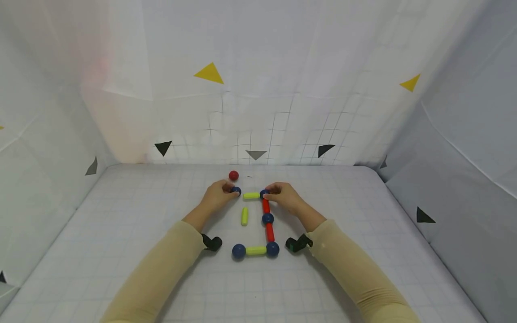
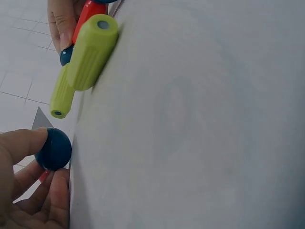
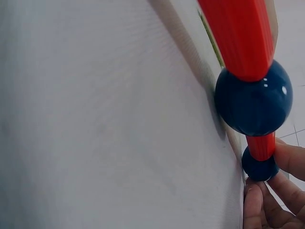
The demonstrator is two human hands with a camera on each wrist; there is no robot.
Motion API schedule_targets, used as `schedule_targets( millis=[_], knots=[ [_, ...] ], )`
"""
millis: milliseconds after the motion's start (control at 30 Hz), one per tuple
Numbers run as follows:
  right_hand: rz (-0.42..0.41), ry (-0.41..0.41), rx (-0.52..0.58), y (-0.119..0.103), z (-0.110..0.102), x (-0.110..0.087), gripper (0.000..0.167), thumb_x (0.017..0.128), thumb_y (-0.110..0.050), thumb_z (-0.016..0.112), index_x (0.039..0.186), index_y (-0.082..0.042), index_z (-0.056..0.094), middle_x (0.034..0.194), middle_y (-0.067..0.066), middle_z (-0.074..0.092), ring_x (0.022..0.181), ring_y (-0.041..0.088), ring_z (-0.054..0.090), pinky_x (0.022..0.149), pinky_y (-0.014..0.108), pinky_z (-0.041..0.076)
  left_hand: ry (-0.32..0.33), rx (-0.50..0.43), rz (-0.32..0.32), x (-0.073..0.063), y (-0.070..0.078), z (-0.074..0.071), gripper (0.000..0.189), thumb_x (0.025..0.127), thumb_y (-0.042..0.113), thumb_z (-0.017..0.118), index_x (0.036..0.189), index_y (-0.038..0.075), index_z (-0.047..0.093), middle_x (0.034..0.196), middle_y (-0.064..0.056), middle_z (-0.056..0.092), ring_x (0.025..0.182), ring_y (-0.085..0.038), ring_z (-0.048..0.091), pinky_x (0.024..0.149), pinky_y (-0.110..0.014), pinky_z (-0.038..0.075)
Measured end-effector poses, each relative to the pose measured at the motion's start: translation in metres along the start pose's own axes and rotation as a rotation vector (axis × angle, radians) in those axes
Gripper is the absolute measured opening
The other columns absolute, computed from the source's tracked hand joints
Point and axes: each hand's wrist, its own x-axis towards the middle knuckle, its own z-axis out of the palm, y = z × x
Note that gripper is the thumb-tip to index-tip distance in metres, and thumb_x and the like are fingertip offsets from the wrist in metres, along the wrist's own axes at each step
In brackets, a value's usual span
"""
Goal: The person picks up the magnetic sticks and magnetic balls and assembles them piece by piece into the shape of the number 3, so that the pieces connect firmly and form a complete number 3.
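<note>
My left hand pinches a blue ball between thumb and fingers. Just right of that ball, a lime rod points at it, with a small gap between them. The rod's other end meets the far corner blue ball, which my right hand pinches. From this corner a red rod, a middle blue ball and a second red rod run to a near corner ball. There a lime rod joins a blue ball on the left.
A loose lime rod lies between the two arms. Behind my left hand sits a red ball. Black wrist-worn devices stick out from both sleeves. White sheeting with triangle markers rises behind the gridded white table.
</note>
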Motion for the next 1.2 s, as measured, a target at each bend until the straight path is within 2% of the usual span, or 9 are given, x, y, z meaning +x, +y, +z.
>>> schedule_targets(
  millis=[467,900,1200],
  knots=[
    [0.023,-0.009,0.019,0.0013,-0.0004,0.0015,0.037,0.091,-0.026,0.076,0.122,-0.009,0.067,0.118,0.008,0.065,0.110,0.025,0.056,0.097,0.041,0.048,-0.076,-0.007,0.024,-0.0024,-0.0050,-0.0038,0.035,0.091,0.028,0.076,0.118,0.008,0.066,0.110,-0.007,0.067,0.102,-0.023,0.060,0.094,-0.038,0.050],
    [0.026,-0.001,0.014,0.0005,-0.0002,0.0011,0.036,0.091,-0.026,0.076,0.122,-0.009,0.067,0.115,0.008,0.064,0.106,0.025,0.056,0.093,0.038,0.048,-0.100,-0.005,0.027,-0.0044,-0.0034,-0.0028,0.036,0.091,0.031,0.075,0.118,0.009,0.066,0.109,-0.006,0.067,0.101,-0.023,0.060,0.093,-0.038,0.048],
    [0.019,-0.001,0.011,0.0008,-0.0005,0.0020,0.036,0.092,-0.026,0.075,0.123,-0.009,0.067,0.116,0.008,0.065,0.107,0.025,0.056,0.094,0.039,0.048,-0.078,-0.026,0.030,-0.0050,0.0010,-0.0016,0.036,0.092,0.028,0.074,0.120,0.008,0.065,0.110,-0.008,0.066,0.101,-0.023,0.058,0.092,-0.036,0.049]
  ],
)
